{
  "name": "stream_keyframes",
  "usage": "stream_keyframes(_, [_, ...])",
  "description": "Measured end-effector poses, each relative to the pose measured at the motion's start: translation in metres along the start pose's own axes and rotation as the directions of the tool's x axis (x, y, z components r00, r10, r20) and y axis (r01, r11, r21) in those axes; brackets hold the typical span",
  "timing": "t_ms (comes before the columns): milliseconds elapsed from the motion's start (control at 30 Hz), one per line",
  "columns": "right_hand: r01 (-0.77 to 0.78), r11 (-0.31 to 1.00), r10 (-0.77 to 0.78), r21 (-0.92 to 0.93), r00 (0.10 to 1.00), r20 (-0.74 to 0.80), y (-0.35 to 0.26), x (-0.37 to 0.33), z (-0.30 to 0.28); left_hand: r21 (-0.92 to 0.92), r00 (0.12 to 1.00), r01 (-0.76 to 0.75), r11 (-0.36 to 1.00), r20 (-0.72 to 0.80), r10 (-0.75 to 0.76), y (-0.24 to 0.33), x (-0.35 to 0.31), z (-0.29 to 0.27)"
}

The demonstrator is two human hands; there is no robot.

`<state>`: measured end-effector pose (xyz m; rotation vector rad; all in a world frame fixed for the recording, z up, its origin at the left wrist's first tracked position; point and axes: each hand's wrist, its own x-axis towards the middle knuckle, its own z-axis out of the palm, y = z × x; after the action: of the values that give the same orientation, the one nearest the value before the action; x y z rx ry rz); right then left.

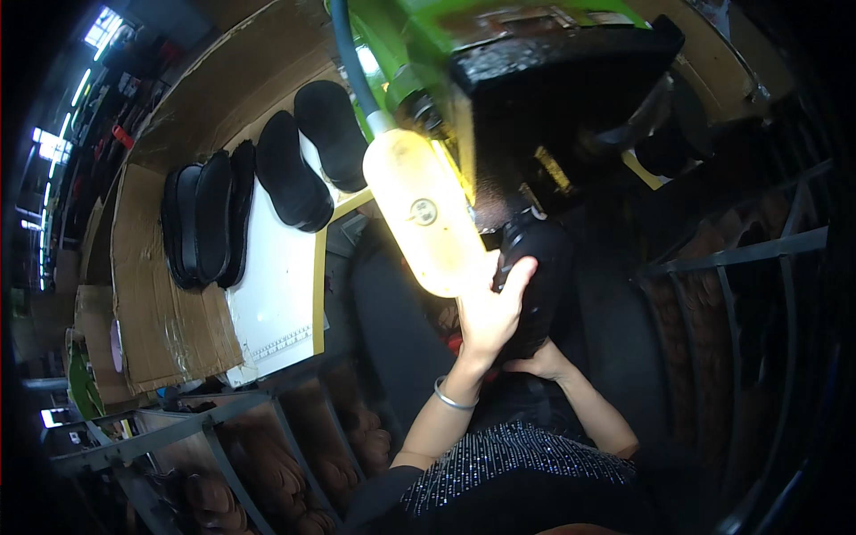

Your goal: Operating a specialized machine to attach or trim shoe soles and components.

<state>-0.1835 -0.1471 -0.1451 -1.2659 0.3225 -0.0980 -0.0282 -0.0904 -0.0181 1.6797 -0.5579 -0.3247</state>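
A black shoe (546, 254) is between my hands, its far end up against the dark working part of a green machine (535, 22). My left hand (492, 312) grips its left side, with the thumb lying along it; a glowing lamp (419, 209) covers some of those fingers. At the near end, my right hand (542, 361) holds the shoe from below, most of its fingers hidden behind it. Where the shoe meets the machine is too dark to make out in detail.
Several black soles (312, 160) lie and stand on a white board (276, 285) to the left, walled by cardboard (169, 330). Metal racks with brown shoe-like shapes (214, 499) flank me on both sides. The lamp's cable (352, 62) hangs from above.
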Motion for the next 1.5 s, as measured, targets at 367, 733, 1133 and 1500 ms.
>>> stream_keyframes(367, [0.119, 0.908, 0.046, 0.403, 0.925, -0.377, -0.01, -0.04, -0.05, -0.277, 0.993, -0.011, 0.961, -0.112, -0.021, -0.021, -0.008, 0.005])
stream_keyframes(733, [0.289, 0.957, -0.238, -0.012, 0.763, -0.601, -0.139, 0.006, -0.12, -0.275, 0.995, 0.083, 0.958, -0.03, -0.095, -0.015, -0.001, -0.007])
stream_keyframes(1133, [0.336, 0.941, -0.326, -0.027, 0.885, -0.332, -0.167, 0.084, -0.06, -0.492, 0.966, -0.047, 0.869, -0.244, -0.086, -0.033, -0.009, -0.093])
stream_keyframes(1500, [0.529, 0.787, -0.572, -0.317, 0.819, -0.053, -0.171, 0.12, 0.008, 0.085, 0.899, 0.125, 0.988, 0.411, -0.149, -0.087, -0.033, -0.121])
